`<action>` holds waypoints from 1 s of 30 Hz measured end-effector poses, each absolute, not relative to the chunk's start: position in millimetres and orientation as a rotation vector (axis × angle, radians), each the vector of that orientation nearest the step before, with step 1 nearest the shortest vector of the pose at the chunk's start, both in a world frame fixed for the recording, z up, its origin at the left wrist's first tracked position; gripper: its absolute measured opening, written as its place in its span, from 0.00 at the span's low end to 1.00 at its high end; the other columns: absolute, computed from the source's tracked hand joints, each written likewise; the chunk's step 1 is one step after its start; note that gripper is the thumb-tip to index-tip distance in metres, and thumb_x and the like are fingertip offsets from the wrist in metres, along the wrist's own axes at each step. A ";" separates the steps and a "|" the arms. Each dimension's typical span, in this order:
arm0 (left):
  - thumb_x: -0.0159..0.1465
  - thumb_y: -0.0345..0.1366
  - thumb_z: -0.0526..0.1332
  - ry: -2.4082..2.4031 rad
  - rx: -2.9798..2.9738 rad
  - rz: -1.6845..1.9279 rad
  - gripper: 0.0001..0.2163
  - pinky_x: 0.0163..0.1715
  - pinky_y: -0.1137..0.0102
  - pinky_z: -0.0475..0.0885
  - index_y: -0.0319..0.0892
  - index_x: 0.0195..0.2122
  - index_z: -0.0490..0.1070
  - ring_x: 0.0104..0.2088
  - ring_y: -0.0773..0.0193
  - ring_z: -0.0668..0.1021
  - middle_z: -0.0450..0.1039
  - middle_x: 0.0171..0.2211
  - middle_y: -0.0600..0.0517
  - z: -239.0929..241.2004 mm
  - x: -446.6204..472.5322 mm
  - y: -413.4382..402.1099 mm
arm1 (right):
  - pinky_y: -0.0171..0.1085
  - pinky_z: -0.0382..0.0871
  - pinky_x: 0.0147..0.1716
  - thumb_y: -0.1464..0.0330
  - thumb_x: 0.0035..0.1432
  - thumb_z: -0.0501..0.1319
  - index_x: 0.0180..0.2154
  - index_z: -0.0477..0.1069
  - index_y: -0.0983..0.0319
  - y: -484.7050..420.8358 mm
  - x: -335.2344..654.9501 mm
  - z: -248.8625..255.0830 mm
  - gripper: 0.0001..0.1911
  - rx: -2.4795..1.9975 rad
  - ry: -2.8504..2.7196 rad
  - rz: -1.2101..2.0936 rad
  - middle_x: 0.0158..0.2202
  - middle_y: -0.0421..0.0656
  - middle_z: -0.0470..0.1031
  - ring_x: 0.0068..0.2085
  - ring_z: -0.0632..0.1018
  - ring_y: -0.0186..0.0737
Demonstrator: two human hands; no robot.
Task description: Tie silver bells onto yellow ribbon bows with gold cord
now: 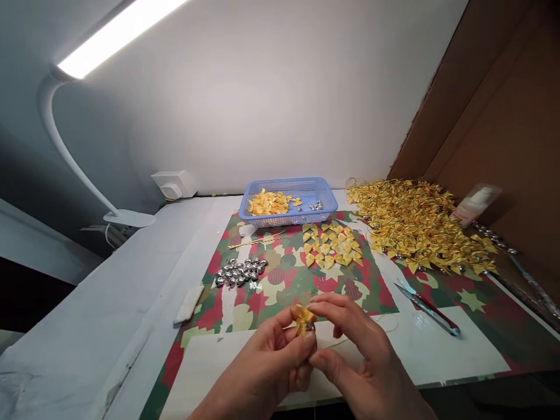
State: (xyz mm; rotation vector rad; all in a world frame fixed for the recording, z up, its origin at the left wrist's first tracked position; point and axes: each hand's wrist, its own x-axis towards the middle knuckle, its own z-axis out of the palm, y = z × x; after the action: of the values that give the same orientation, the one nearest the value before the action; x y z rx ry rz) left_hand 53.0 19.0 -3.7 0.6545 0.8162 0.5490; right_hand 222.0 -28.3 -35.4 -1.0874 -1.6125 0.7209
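Near the table's front edge my left hand (pixel 280 356) pinches a gold ribbon bow (pixel 304 318) with a shiny silver bell (pixel 310 326) against it. Close on the right is my right hand (pixel 359 344), its thumb and fingers apart. Its fingertips reach the bow's right side, and its thumb tip is by my left fingers. A thin gold cord (pixel 336 344) runs between the hands and loops out behind the right one; where it ends is hidden. Ahead lie a cluster of silver bells (pixel 240 272) and several gold bows (pixel 332 246) set in rows.
Behind stands a blue basket (pixel 332 207) holding yellow bows and silver pieces. A large heap of gold bows (pixel 420 221) fills the right, near a spray bottle (pixel 475 204). Small scissors (pixel 431 312) rest on white paper (pixel 472 344). A desk lamp (pixel 65 151) arches at left.
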 end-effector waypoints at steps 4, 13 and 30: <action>0.64 0.40 0.67 0.848 0.958 0.634 0.08 0.25 0.78 0.65 0.43 0.42 0.75 0.25 0.72 0.67 0.68 0.28 0.57 -6.7 53.3 16.1 | 0.32 0.71 0.38 0.75 0.62 0.58 0.55 0.67 0.49 -29.2 214.0 -38.1 0.23 -1.121 -1.529 0.562 0.49 0.40 0.72 0.45 0.75 0.38; 0.63 0.43 0.67 0.851 0.947 0.615 0.12 0.43 0.66 0.74 0.46 0.46 0.78 0.37 0.60 0.78 0.80 0.39 0.50 4.5 49.7 8.1 | 0.31 0.68 0.32 0.66 0.65 0.56 0.40 0.71 0.55 -36.4 201.6 -35.7 0.06 -1.314 -1.238 0.832 0.31 0.37 0.74 0.31 0.75 0.35; 0.55 0.34 0.74 0.912 0.684 0.744 0.07 0.36 0.71 0.77 0.41 0.34 0.84 0.32 0.63 0.80 0.83 0.32 0.50 1.3 46.5 16.1 | 0.32 0.72 0.27 0.56 0.57 0.69 0.45 0.73 0.57 -34.2 206.1 -27.9 0.17 -0.952 -0.761 1.410 0.36 0.40 0.72 0.32 0.77 0.35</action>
State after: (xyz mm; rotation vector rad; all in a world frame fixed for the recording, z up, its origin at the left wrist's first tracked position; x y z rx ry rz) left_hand 46.5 16.1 1.3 0.6841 0.9116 0.7443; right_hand 206.1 -34.2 -27.9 -0.9515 -0.7615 1.4101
